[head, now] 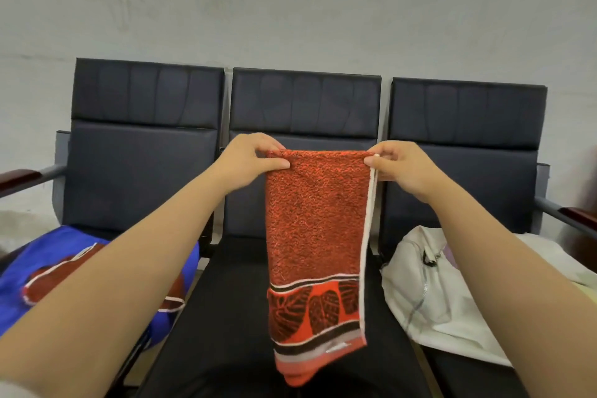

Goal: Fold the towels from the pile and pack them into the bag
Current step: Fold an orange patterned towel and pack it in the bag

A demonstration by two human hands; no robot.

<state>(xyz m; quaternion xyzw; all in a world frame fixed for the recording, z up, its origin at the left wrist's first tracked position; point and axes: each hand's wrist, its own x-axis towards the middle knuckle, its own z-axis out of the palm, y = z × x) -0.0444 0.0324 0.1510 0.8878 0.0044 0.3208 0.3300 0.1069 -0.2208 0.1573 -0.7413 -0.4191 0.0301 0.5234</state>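
A red-orange towel (315, 236), folded double, is held up by its top fold in front of the middle chair (303, 100) of three dark chairs set side by side. Its top left corner is pinched between the thumb and fingers of the left hand (248, 160), and its top right corner is pinched likewise by the right hand (399, 168). The leaf-patterned border hangs at the bottom. A pile of blue and red towels (48, 275) is seen on the left chair (145, 171), and a white bag (416, 278) on the right chair (468, 171).
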